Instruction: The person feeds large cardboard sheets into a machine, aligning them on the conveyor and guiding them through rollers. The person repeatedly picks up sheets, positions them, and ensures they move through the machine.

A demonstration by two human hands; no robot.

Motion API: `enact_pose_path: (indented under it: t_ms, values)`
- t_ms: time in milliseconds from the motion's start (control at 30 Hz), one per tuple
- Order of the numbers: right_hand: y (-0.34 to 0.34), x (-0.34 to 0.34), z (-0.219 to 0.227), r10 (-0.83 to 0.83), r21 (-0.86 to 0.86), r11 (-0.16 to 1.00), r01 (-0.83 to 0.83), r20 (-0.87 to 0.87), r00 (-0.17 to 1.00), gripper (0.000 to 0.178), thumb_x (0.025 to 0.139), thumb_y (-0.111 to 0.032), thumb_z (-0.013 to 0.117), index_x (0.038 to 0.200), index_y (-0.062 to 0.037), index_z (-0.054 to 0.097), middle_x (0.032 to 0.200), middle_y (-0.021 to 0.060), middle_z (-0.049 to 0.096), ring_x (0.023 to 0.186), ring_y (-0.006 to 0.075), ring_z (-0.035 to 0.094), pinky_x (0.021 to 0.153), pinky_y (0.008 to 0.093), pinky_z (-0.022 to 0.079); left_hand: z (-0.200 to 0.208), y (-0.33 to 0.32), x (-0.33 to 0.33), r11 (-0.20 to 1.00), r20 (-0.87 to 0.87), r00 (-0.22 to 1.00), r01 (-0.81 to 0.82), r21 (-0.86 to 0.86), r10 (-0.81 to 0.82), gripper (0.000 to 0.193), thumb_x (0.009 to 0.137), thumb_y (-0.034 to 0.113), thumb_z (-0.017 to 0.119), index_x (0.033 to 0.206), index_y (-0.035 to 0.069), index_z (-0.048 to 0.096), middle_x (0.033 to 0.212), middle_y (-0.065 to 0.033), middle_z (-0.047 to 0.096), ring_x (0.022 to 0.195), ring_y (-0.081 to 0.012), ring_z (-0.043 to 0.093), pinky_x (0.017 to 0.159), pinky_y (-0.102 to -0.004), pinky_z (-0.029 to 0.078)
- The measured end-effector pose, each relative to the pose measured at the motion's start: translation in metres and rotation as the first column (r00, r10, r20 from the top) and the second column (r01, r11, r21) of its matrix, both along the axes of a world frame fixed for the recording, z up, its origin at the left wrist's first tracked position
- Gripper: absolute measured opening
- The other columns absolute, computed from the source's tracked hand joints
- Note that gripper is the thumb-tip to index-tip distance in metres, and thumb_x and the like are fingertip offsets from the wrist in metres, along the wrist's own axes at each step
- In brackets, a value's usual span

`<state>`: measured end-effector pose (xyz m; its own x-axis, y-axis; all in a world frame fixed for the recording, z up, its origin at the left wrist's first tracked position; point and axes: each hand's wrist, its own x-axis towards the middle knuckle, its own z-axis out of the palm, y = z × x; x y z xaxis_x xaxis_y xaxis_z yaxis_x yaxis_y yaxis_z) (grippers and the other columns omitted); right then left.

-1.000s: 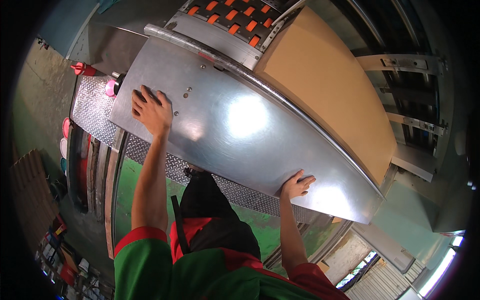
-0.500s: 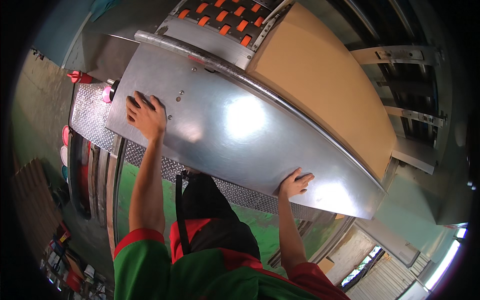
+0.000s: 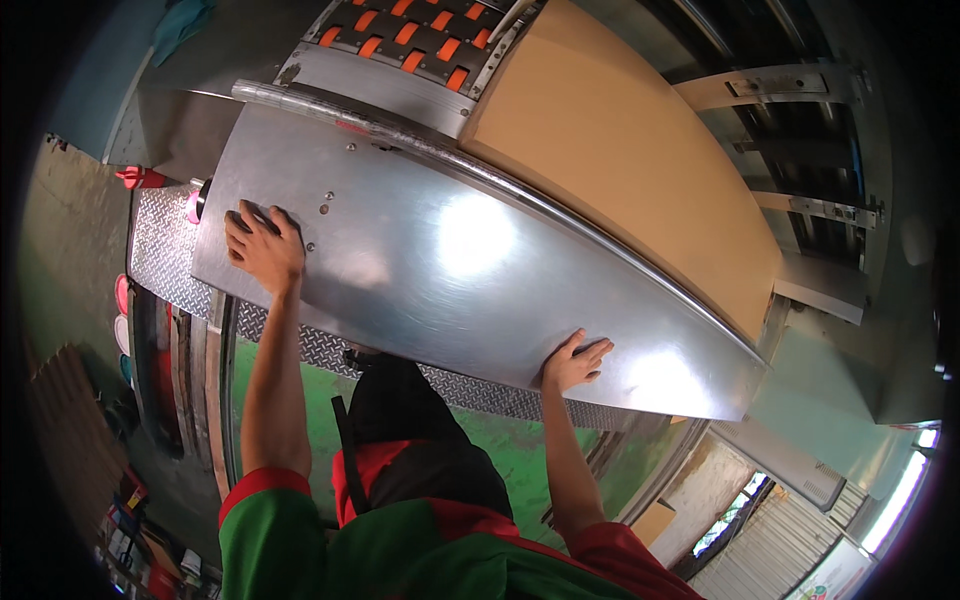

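Across the view in front of me lies a wide, smooth metal table (image 3: 400,280) with a few bolt heads near its left part. On its left end rests my left hand (image 3: 265,248), palm down, the fingers slightly bent and apart. My right hand (image 3: 578,362) lies on the near edge toward the right, thumb and fingers spread. Neither hand holds anything. Beyond a round metal bar (image 3: 540,195) along the table's far edge sits a stack of brown cardboard sheets (image 3: 620,150), out of reach of both hands where they lie.
Orange rollers (image 3: 406,33) are set in a dark panel behind the bar. A pink knob (image 3: 193,207) and a red object (image 3: 140,177) stand off the table's left end. Patterned metal plate (image 3: 172,240) lies below, beside green floor (image 3: 310,390). Machine frames (image 3: 780,85) rise at far right.
The view has shifted, so the table and cardboard appear slightly farther left. Both hands stay on the metal surface in nearly the same places.
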<state>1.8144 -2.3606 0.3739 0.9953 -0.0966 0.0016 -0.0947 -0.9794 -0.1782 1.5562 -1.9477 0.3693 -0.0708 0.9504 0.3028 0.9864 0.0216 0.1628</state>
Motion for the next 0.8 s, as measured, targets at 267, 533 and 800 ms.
enact_pose_path:
  t_ms: [267,533,800]
  values:
    - [0.0014,0.0,0.0013,0.004,0.012,1.0,-0.004,0.008,1.0,0.084,0.097,-0.062,0.031,0.152,0.0008,0.021,0.16,0.0181,0.018,0.143,0.0342,0.027,0.118,0.0553,0.008,0.0014,-0.0008,0.0011,1.0,-0.016,1.0,0.002,-0.026,-0.003,0.058,0.094,0.041,0.047,0.139,0.006,0.044,0.144,-0.0222,0.04,0.133,-0.0372,0.037,0.107,-0.052,0.029]
    - [0.0028,0.0001,0.0039,0.011,0.024,1.0,-0.011,0.009,1.0,0.085,0.097,-0.063,0.031,0.152,0.001,0.021,0.16,0.0186,0.018,0.144,0.0343,0.026,0.118,0.0553,0.008,0.001,-0.0006,0.0008,1.0,-0.032,0.999,0.01,0.004,-0.01,0.058,0.094,0.042,0.048,0.139,0.007,0.044,0.143,-0.0221,0.04,0.132,-0.0372,0.038,0.106,-0.0526,0.029]
    - [0.0045,-0.0013,0.0054,0.007,0.032,0.999,-0.007,0.008,1.0,0.085,0.097,-0.063,0.03,0.152,0.0008,0.021,0.16,0.0186,0.018,0.144,0.0352,0.026,0.118,0.0557,0.008,-0.0001,0.0002,-0.0003,1.0,-0.036,0.999,0.003,-0.026,-0.004,0.058,0.093,0.042,0.048,0.139,0.007,0.044,0.142,-0.0219,0.041,0.132,-0.0374,0.038,0.105,-0.0525,0.03]
